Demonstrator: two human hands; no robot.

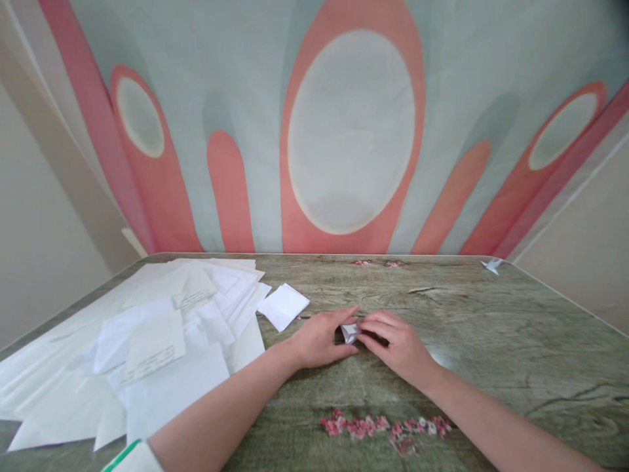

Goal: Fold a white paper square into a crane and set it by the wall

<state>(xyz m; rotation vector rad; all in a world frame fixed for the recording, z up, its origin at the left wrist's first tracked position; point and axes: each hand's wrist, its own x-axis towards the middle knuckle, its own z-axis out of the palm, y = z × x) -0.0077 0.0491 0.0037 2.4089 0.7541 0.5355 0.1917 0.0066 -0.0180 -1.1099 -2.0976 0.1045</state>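
A small piece of folded white paper (350,333) is between my two hands, just above or on the wooden table. My left hand (322,337) curves around its left side, the thumb low and the fingers arched over the top. From the right, the fingertips of my right hand (393,337) pinch the paper's edge. Part of the folded shape is hidden behind the fingers. Beyond my left hand lies a square stack of white paper (284,306).
Many loose white sheets (171,387) spread over the table's left side, some bearing printed text. A small folded paper figure (492,265) rests at the far right corner. Pink blossom pictures (361,426) mark the wooden tabletop (515,367). A patterned cloth wall (260,131) rises behind.
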